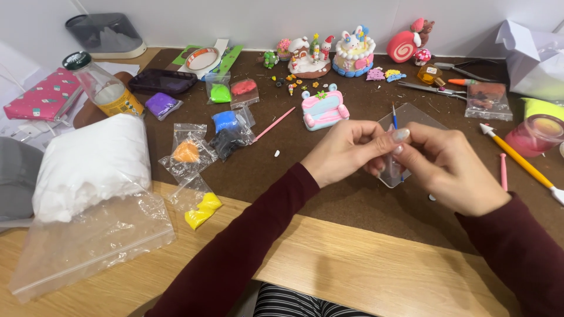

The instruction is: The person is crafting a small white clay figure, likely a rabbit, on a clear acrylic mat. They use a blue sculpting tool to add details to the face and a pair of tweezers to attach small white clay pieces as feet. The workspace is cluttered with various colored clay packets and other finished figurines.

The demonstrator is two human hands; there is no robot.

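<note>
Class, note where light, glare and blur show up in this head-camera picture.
Head view: even indoor light; soft shadows under the left hand and right hand; glare on the plastic bag; wide-angle bending at the edges; the clay figures stay fairly sharp.

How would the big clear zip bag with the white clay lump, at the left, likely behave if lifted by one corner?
The zip bag would probably flop: its film is thin and wrinkled. The white clay lump fills only the far end, so it would likely slide and swing the bag. It looks bulky yet probably light, like the soft clay in the small bags nearby.
</note>
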